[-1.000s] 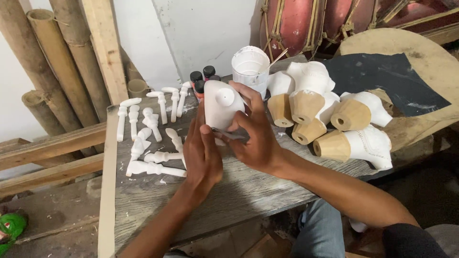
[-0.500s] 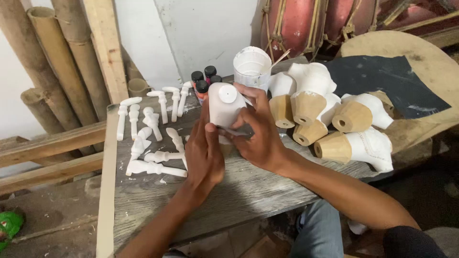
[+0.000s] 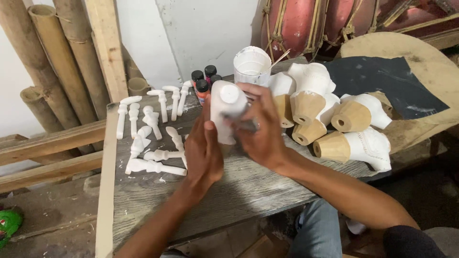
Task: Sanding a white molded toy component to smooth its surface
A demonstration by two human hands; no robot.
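On the left of the grey plank worktop lie a scatter of small white-primed turned pieces, well apart from the hands. At centre, left hand sits flat against the near-left side of a white-coated carved piece, palm pressed to it, fingers extended rather than curled, a bracing grip. Carved piece stands roughly upright, long axis running from the palms up and slightly away, flat round end facing the camera. Right hand wraps it from the right, grip closed around its body, with something dark and small pinched under the fingers; cannot tell what. Both hands touch it equally. Behind: dark-capped paint bottles, white tub. Right: white-and-bare-wood carved figures in a heap.
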